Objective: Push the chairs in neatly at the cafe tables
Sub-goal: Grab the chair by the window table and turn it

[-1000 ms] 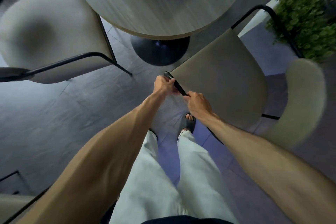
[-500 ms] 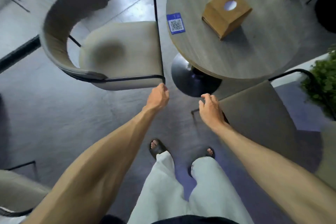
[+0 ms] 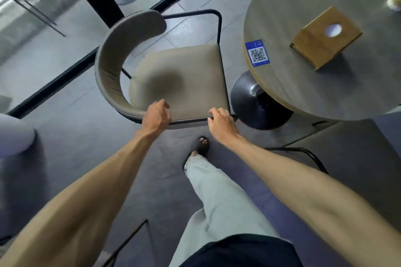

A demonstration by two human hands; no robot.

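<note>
While left hand (image 3: 156,115) and right hand (image 3: 221,122) curl over one chair (image 3: 180,71) (grip unclear), one table (image 3: 321,97), one box (image 3: 319,43)

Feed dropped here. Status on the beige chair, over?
Left hand and right hand at near edge of beige chair, grip unclear. Chair beside round table, not under it. Table base close to its corner.

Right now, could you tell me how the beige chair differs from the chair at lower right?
The beige chair stands clear of the round table; the lower-right chair reaches under its edge. The beige chair shows its curved backrest; the lower-right chair's is out of view. Both have black metal frames.
</note>
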